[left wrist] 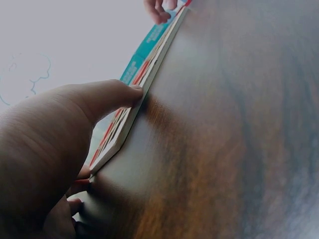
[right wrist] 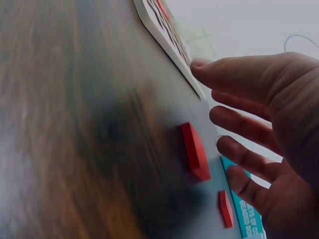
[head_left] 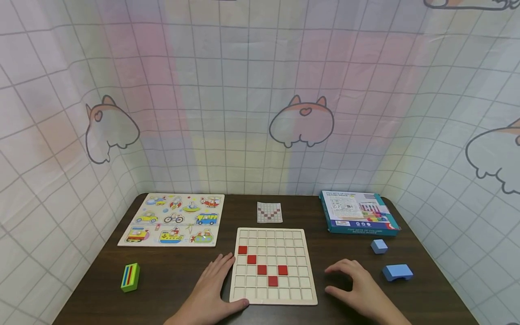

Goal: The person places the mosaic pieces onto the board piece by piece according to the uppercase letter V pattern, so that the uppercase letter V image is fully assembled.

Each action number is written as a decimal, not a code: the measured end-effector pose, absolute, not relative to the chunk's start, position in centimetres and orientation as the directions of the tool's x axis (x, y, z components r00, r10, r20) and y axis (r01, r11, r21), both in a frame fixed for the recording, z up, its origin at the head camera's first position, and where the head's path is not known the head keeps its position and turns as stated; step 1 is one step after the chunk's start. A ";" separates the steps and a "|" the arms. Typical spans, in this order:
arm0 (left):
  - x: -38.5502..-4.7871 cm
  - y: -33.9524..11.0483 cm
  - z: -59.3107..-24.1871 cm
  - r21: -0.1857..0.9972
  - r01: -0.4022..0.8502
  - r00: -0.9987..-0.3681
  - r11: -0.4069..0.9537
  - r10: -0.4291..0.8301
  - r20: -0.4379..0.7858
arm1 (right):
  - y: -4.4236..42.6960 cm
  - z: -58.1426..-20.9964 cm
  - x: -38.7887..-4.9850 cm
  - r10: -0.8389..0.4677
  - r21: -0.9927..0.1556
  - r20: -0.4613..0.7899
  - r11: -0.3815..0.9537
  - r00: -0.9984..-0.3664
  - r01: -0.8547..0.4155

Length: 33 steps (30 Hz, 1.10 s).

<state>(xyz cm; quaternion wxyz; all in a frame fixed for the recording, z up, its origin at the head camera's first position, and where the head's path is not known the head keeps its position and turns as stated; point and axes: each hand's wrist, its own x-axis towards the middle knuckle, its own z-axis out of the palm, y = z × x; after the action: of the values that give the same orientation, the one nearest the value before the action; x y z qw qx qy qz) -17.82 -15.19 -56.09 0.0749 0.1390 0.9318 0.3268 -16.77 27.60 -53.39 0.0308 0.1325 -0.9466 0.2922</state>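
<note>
In the head view a pale wooden grid board (head_left: 290, 295) lies at the middle of the table, with several red square tiles (head_left: 262, 270) in its cells. The left hand (head_left: 213, 289) rests at the board's near left corner, fairly straight fingers along the left side and thumb touching the front edge. To the right of the board, the right hand (head_left: 355, 289) hovers with loosely bent fingers, thumb apart, holding nothing. Two loose red tiles (right wrist: 196, 152) lie on the table near its fingers in the right wrist view; in the head view that hand hides them.
Behind the board lies a small pattern card (head_left: 269, 212). A vehicle picture board (head_left: 172, 221) is at back left, a green striped block (head_left: 130, 277) at left. On the right are a teal-edged box (head_left: 359, 213), a blue cube (head_left: 379, 246) and a blue arch block (head_left: 397, 272).
</note>
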 end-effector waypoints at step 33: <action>-17.7 -15.1 -55.8 0.629 0.203 -0.952 0.750 0.301 -0.051 | 32.2 -53.8 -14.5 -0.176 -0.534 -0.035 0.836 -0.984 -0.131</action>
<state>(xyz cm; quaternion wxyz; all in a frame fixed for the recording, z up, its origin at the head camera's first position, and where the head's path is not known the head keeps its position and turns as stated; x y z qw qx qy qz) -17.65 -15.06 -55.82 0.0748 0.1350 0.9325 0.3265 -14.51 32.18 -53.79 -0.0412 0.0801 -0.9571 0.2753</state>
